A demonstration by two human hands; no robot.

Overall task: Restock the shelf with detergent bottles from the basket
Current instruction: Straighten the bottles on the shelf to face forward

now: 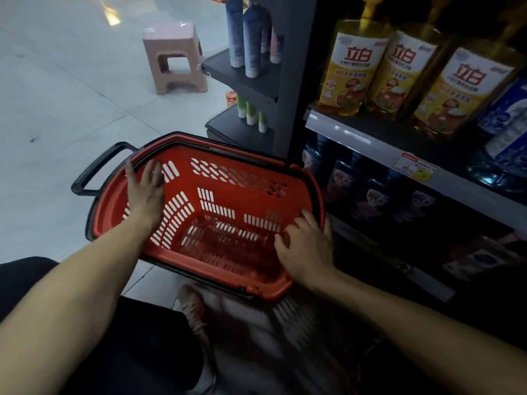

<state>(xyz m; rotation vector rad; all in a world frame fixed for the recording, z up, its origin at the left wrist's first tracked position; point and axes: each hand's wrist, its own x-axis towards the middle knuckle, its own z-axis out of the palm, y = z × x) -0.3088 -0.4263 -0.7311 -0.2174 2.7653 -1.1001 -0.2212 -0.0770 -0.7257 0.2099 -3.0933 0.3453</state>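
Observation:
A red plastic basket (228, 178) with black handles is tilted toward me on the floor beside the shelf, and nothing lies inside it. My left hand (145, 192) lies flat against the inside of its left wall, fingers straight and reaching the rim. My right hand (309, 248) grips the right rim, fingers curled inside and thumb outside. Yellow detergent bottles (353, 67) with white and yellow labels stand in a row on the grey shelf (356, 138) at the upper right. Dark blue detergent bottles (373, 198) fill the shelf below.
A pink plastic stool (175, 57) stands on the tiled floor at the back. A dark end shelf (242, 78) holds tall blue and white bottles, with green ones below. Blue packs (507, 121) sit at the far right. My shoe (191, 306) is under the basket.

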